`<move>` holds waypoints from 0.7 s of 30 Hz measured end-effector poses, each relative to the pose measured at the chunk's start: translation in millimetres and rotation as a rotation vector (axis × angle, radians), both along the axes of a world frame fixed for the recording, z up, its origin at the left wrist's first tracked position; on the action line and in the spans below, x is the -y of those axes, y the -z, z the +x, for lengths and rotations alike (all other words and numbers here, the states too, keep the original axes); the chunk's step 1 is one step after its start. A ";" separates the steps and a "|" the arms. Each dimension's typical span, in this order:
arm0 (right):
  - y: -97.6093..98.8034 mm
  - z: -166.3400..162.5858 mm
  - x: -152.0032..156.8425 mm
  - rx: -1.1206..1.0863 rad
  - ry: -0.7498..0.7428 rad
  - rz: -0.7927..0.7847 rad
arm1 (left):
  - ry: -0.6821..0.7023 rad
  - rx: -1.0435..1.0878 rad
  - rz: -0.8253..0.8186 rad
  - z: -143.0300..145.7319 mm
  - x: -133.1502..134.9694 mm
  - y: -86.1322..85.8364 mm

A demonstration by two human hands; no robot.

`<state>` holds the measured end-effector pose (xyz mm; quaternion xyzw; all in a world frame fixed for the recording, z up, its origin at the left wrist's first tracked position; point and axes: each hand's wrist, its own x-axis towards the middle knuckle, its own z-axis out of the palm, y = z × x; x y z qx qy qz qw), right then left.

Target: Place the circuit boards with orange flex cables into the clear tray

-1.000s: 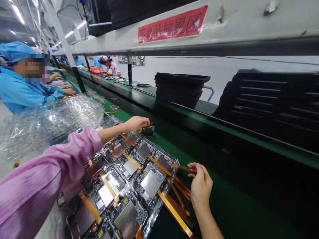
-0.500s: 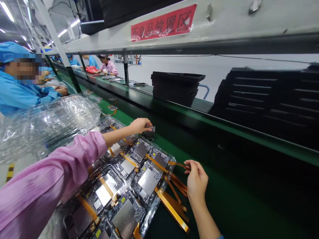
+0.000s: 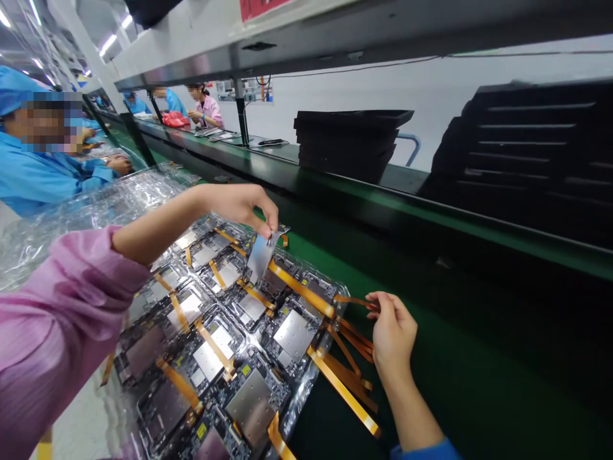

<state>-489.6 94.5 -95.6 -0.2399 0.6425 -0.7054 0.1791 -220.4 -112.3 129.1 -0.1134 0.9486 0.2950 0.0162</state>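
My left hand [image 3: 249, 207], at the end of a pink sleeve, pinches a circuit board [image 3: 262, 255] by its upper edge. The board is tilted steeply, its silver metal plate showing, above a clear plastic tray [image 3: 306, 383] of similar boards. An orange ribbon cable [image 3: 301, 287] runs from near its lower part to the tray's right edge. My right hand [image 3: 395, 329] is closed at the fingertips on the end of another ribbon cable [image 3: 354, 299] beside that edge. Several loose-ended orange ribbon cables [image 3: 345, 390] hang over the tray's edge just left of it.
Clear plastic trays [image 3: 119, 198] are piled at the left, near a co-worker in blue [image 3: 52, 172]. A green bench surface [image 3: 454, 364] extends to the right. Black trays [image 3: 347, 147] are stacked on the back ledge under a shelf beam [image 3: 325, 45]. More people sit further along.
My left hand has lifted the board and brought it left and nearer, tilting it over the tray. The right hand keeps its pinch on the ribbon cable. The view has shifted downward.
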 end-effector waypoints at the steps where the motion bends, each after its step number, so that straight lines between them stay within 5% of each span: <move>1: 0.0 -0.1 0.0 -0.002 -0.001 -0.002 | 0.039 0.075 0.043 -3.7 0.9 9.2; 6: 0.7 -0.9 -0.7 -0.006 -0.023 -0.005 | 0.178 0.276 0.170 -28.0 0.6 72.5; 9: -0.1 0.0 -1.3 -0.006 -0.021 -0.002 | 0.174 0.317 0.145 -31.8 -5.4 92.6; 16: -2.2 1.6 -1.7 -0.002 -0.019 0.009 | 0.142 0.106 -0.058 -20.8 -13.6 86.6; 21: 4.4 -2.4 -0.7 -0.028 -0.025 0.001 | -0.078 0.015 -0.326 -43.9 36.1 95.2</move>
